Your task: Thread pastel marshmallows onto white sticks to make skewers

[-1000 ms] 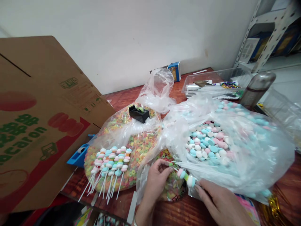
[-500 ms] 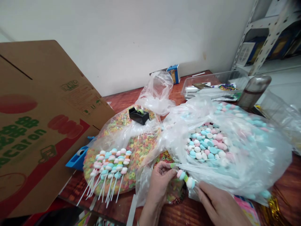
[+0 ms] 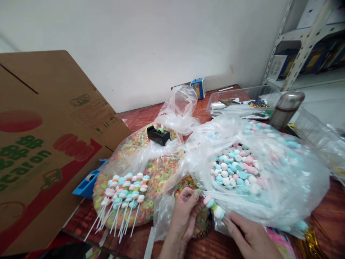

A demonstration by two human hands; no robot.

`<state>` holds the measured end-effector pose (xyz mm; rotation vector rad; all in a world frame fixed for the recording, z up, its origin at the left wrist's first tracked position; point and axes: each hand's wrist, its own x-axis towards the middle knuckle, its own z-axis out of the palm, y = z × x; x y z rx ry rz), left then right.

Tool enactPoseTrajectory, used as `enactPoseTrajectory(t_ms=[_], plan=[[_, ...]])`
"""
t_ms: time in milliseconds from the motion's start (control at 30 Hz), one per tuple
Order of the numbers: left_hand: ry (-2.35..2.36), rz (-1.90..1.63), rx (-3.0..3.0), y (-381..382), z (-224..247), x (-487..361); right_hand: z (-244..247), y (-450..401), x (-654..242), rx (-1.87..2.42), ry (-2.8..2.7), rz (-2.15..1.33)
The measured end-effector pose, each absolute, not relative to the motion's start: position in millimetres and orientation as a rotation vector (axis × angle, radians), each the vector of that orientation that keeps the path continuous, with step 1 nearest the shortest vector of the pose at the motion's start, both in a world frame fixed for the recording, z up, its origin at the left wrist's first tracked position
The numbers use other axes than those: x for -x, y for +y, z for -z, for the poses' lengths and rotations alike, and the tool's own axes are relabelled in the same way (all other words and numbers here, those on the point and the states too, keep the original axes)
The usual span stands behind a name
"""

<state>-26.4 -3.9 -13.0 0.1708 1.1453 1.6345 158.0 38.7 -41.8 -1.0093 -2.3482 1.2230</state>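
My right hand [image 3: 249, 230] is closed, thumb and fingers pinching the lower end of a candy skewer [image 3: 214, 208]. Pink, blue and white marshmallow pieces are threaded on it, with a yellow-green ring between them. Just left of the skewer's tip, my left hand [image 3: 185, 212] pinches a small green ring candy [image 3: 197, 192] between thumb and fingertips. Behind both hands lies an open plastic bag of marshmallows [image 3: 234, 165], with several white sticks [image 3: 229, 196] across its near edge. Below the left fingers, a bag of ring candies [image 3: 185, 185] is partly covered.
Finished candy skewers [image 3: 126, 190] lie on a large bag of colourful rings [image 3: 161, 172], with a black tape dispenser [image 3: 158, 135] on top. A cardboard box [image 3: 54, 144] rises at left, beside a blue dispenser [image 3: 86, 183]. A clear tray [image 3: 242, 97] and steel flask [image 3: 288, 108] stand behind.
The camera view has shifted slightly, so the scene sits a little lower and further left. Both hands keep their grips, and the green ring remains close to the skewer's tip.
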Motion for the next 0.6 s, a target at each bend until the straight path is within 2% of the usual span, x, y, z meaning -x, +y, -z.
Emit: enactPoseTrajectory(t_ms=[333, 600], plan=[[1.374, -1.515, -0.477, -4.1, 15.1, 31.3, 40.5, 37.1, -167.0, 0.959, -2.533, -0.627], [1.386, -1.490, -0.529, -0.5, 16.9, 32.7, 26.3, 39.1, -168.6, 0.957, -2.551, -0.344]])
